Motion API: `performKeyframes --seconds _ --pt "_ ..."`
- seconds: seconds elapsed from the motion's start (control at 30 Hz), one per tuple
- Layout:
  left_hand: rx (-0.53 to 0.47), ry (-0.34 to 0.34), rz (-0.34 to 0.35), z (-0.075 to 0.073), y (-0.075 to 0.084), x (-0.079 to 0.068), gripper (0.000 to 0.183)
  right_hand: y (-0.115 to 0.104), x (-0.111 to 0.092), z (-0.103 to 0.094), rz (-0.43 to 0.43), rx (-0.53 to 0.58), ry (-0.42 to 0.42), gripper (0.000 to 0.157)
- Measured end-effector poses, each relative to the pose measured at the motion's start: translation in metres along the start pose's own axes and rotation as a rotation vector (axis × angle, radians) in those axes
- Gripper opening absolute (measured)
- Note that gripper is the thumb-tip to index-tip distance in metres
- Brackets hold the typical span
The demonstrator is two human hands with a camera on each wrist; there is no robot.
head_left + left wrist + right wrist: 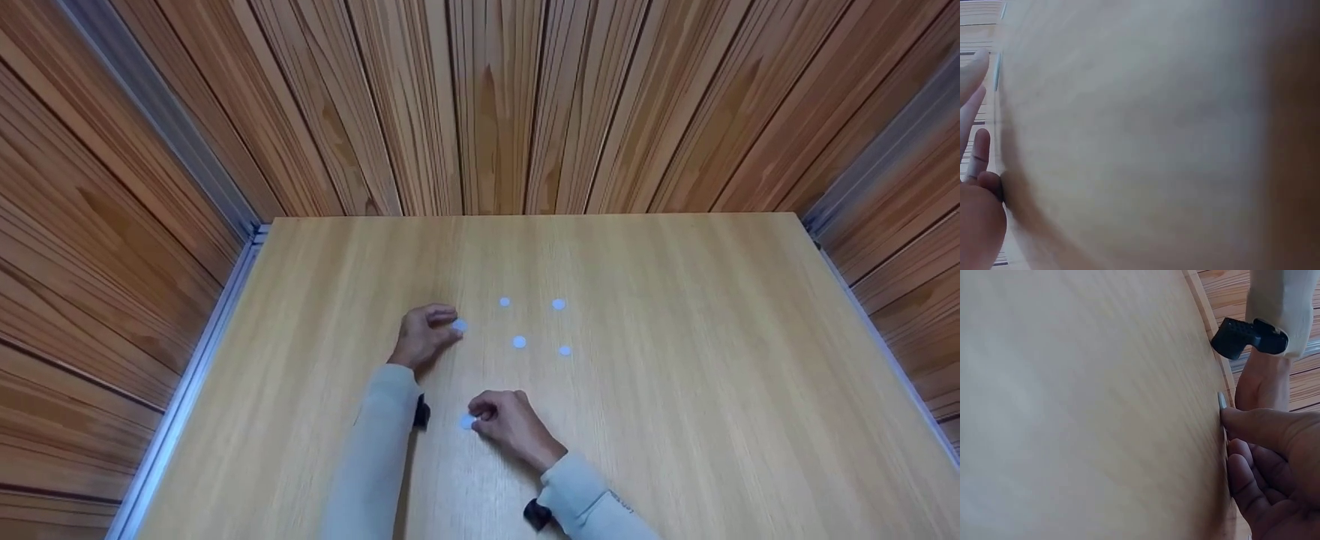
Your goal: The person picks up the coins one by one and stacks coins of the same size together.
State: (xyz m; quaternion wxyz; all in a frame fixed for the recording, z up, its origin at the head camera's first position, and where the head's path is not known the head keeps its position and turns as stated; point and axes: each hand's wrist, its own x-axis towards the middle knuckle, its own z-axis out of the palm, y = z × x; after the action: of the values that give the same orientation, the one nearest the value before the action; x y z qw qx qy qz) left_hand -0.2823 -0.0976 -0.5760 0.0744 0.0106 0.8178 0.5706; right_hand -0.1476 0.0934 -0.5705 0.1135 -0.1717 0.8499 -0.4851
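Over the left part of the table (675, 420) my left hand (425, 333) bends round a small white disc (459, 325), with thumb and fingertips close to its edge. In the left wrist view the fingers (974, 112) are spread and sit just above a thin pale disc (997, 72), seen edge-on. Closer to me, my right hand (514, 426) pinches another white disc (468, 421). From the right wrist view, the thumb tip (1230, 417) covers one end of this disc (1221, 400), and the other fingers are curled beneath it.
Right of the left hand lie more white discs: two at the back (505, 301) (559, 304) and two nearer (519, 342) (565, 350). Wood-plank walls (495, 112) with metal rails enclose the table. A black wrist camera (1249, 338) is strapped to the left sleeve.
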Motion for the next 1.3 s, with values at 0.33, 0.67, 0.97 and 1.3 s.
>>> performKeyframes --seconds 0.33,0.67,0.97,1.3 --pt "0.052 -0.006 0.049 0.002 -0.002 0.005 0.031 0.000 -0.002 0.001 -0.003 0.001 0.012 0.016" --pt "0.052 0.010 -0.002 0.002 0.003 0.003 0.025 -0.001 -0.002 -0.001 0.003 0.003 -0.006 0.017" --pt "0.188 -0.011 0.103 0.003 0.006 0.002 0.020 -0.002 -0.001 -0.002 0.014 0.001 -0.008 0.017" --pt "0.335 -0.005 0.210 0.006 0.011 0.001 0.015 -0.001 0.001 0.000 -0.009 -0.006 0.014 0.016"
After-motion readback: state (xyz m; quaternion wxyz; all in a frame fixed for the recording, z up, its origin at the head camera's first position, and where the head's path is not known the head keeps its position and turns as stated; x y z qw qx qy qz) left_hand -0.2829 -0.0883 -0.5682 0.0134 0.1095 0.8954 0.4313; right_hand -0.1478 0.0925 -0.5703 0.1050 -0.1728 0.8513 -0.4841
